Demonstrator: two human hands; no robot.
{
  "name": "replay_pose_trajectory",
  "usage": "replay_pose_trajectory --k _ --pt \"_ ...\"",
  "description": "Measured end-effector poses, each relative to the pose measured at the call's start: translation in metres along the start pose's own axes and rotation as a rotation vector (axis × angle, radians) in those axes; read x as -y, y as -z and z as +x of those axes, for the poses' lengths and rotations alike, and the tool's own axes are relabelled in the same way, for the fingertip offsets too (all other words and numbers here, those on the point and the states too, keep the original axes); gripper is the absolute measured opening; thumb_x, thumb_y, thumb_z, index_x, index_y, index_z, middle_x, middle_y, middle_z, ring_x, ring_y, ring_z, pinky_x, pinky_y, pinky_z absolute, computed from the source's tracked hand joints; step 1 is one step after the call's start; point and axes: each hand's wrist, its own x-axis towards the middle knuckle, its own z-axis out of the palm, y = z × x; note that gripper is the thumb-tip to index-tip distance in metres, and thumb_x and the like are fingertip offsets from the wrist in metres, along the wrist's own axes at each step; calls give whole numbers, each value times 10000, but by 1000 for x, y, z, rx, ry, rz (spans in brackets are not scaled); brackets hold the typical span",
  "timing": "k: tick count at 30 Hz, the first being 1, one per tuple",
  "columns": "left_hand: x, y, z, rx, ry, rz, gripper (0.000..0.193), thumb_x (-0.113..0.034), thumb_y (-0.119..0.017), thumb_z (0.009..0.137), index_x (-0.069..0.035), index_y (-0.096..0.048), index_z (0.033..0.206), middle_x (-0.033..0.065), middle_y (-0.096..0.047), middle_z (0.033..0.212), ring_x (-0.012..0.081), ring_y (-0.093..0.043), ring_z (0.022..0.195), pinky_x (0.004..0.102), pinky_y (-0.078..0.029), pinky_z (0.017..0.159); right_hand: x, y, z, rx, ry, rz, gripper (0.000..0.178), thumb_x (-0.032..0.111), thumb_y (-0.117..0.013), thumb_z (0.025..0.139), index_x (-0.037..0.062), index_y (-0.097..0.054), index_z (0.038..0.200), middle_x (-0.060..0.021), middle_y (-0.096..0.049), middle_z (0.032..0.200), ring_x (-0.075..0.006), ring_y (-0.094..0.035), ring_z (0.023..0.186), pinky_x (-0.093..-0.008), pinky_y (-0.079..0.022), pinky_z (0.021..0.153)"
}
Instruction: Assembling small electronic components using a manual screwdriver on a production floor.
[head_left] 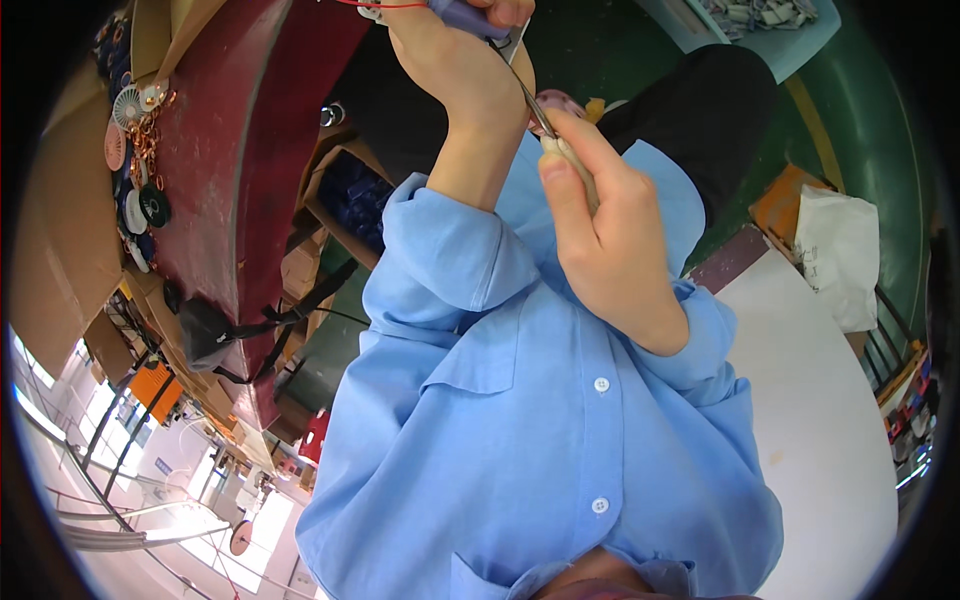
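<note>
At the top edge of the head view, my left hand (455, 65) is closed around a purple-grey part (466, 18), which the frame cuts off. A thin red wire (375, 4) and a small white piece lie beside that wrist. My right hand (615, 235) grips a slender metal tool (537, 108) with an off-white handle, thumb and forefinger pressed on it. Its thin shaft reaches up to the purple-grey part; whether the tip touches it, I cannot tell. A narrow pale strip (519, 38) shows next to the shaft.
At left is a dark red table (195, 190) with small fans (128, 105) and orange metal links (146, 135). A carton (318, 190) of dark blue pieces stands below it. A pale blue bin (815, 50) holds small grey parts at top right, and a white bag (838, 255) sits at right.
</note>
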Motion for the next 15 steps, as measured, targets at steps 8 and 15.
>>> replay_pose_trajectory --k 8,15 --pt "0 0 -2 -22 -103 473 340 -392 -473 959 -76 -511 837 26 -435 600 124 -395 495 259 -306 467 2 7 -2 19 -4 -12 269 100 -514 912 -53 -564 1128 -159 -613 752 -262 -582 627 -344 -443 573" --pt "-27 12 -4 146 286 463 385 -422 -533 870 -38 -529 836 103 -547 738 190 -536 579 291 -438 531 4 48 2 269 -322 225 304 172 -505 947 -32 -576 1161 2 -512 683 -55 -435 585 -232 -344 512"
